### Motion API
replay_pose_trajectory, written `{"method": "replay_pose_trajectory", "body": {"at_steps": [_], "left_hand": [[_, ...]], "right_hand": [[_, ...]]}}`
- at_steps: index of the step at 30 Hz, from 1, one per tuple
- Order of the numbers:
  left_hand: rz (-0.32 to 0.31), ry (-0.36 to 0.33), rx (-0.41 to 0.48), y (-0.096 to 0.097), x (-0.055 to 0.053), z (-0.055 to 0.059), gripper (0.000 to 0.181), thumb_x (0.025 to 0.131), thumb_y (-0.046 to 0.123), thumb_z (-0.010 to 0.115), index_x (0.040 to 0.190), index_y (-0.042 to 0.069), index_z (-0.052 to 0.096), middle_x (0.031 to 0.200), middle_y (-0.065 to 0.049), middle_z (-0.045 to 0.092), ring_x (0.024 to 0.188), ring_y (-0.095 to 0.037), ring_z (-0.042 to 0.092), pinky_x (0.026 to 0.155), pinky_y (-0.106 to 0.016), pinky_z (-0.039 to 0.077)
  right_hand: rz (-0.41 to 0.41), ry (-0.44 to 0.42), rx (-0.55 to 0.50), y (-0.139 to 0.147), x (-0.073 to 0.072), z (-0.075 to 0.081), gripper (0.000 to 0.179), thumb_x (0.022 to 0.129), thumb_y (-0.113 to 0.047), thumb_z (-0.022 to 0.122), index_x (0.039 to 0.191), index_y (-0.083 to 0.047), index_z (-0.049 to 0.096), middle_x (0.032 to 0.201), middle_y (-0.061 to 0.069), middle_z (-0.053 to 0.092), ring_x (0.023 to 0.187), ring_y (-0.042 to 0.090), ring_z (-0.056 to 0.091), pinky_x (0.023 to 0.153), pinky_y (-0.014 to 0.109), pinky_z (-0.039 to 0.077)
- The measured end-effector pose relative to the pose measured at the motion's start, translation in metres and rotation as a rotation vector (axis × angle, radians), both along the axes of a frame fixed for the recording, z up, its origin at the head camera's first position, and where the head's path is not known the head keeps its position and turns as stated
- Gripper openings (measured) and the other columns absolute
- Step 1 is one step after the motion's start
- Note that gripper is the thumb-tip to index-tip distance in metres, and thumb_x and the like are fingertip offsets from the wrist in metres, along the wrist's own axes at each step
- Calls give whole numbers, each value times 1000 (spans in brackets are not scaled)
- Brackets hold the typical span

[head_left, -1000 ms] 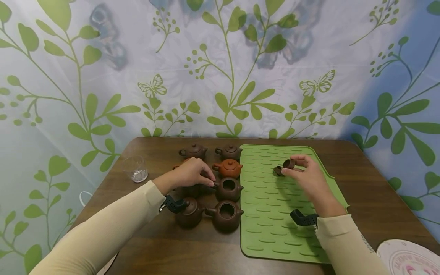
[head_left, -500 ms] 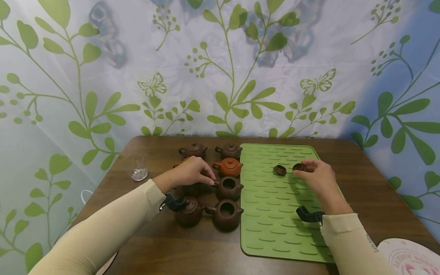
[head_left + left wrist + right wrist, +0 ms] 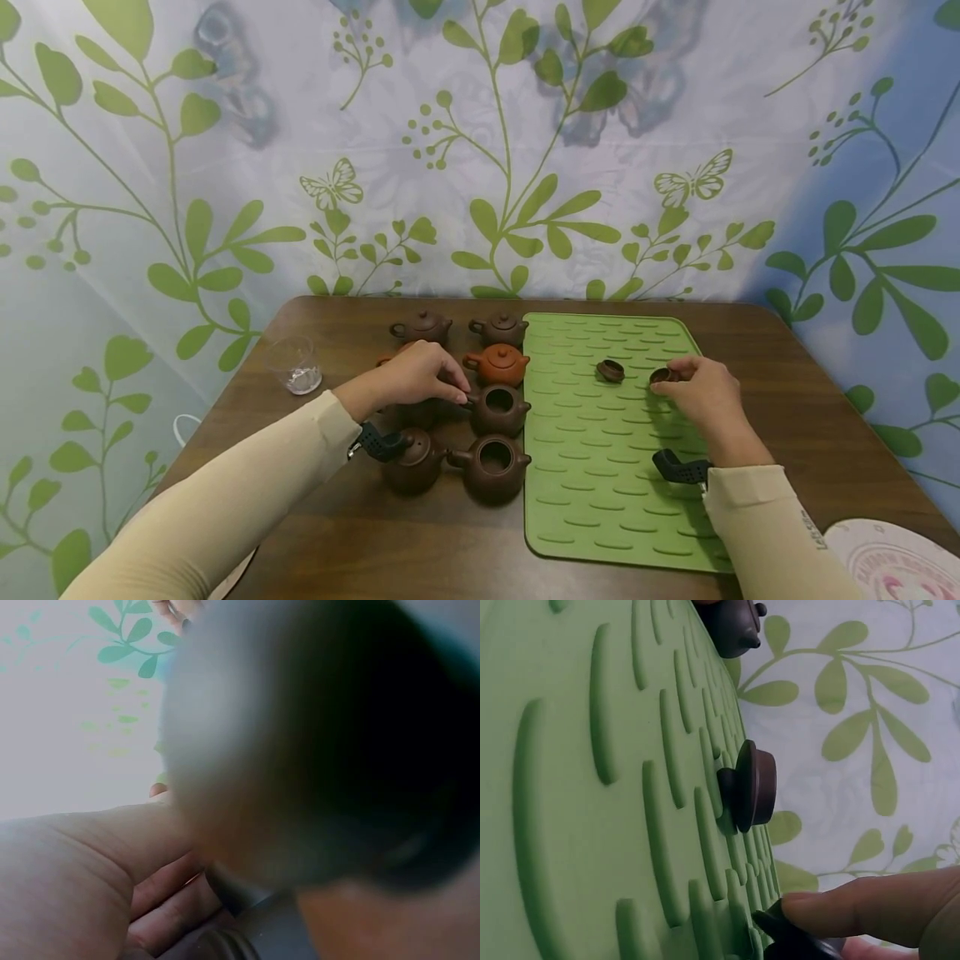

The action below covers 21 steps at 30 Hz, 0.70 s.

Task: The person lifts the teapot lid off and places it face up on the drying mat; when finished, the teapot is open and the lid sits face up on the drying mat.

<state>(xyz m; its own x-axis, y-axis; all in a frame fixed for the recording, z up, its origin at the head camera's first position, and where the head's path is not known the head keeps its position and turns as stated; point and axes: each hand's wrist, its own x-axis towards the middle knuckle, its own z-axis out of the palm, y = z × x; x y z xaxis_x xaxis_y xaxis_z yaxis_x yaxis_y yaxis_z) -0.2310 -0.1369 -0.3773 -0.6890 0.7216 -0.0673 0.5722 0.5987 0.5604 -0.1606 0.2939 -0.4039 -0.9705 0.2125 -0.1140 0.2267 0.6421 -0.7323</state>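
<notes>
My left hand (image 3: 420, 375) pinches the handle of a dark brown lidless teapot (image 3: 516, 418) standing left of the green mat (image 3: 585, 492). On the mat, my right hand (image 3: 708, 396) pinches a small brown teapot lid (image 3: 662, 377), hollow side up, at or very near the surface. A second lid (image 3: 759, 787) lies upside down on the mat, left of the right hand in the head view. Nearer the front is another lidless brown teapot (image 3: 491, 490). A dark blur hides most of the left wrist view.
Several lidded teapots, including an orange one (image 3: 501, 364), stand in two columns left of the mat. A clear glass (image 3: 303, 379) sits at the table's left. One round pink-printed item (image 3: 892, 558) lies at the lower right. A patterned cloth (image 3: 480, 150) hangs behind.
My right hand has moved right and down toward the mat with its lid, away from the second lid. The left hand stays at the teapot handle.
</notes>
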Motion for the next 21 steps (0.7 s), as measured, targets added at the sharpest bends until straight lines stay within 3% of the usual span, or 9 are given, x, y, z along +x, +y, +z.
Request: {"method": "replay_pose_trajectory", "body": {"at_steps": [13,21], "left_hand": [[0,-4,1,0,-1,1,8,94,21,84,101,19,85,97,15,75,90,-3,68,81,-30,57],[2,3,-7,0,0,1,8,94,22,84,101,19,85,96,16,75,90,-3,68,82,-30,56]], "right_hand": [[49,-17,137,4,-3,-2,49,100,-13,68,139,14,55,132,38,55,124,61,41,98,69,41],[62,-24,168,5,-4,-2,52,100,-16,68,140,14,53,131,38,54,123,61,42,96,69,42]]}}
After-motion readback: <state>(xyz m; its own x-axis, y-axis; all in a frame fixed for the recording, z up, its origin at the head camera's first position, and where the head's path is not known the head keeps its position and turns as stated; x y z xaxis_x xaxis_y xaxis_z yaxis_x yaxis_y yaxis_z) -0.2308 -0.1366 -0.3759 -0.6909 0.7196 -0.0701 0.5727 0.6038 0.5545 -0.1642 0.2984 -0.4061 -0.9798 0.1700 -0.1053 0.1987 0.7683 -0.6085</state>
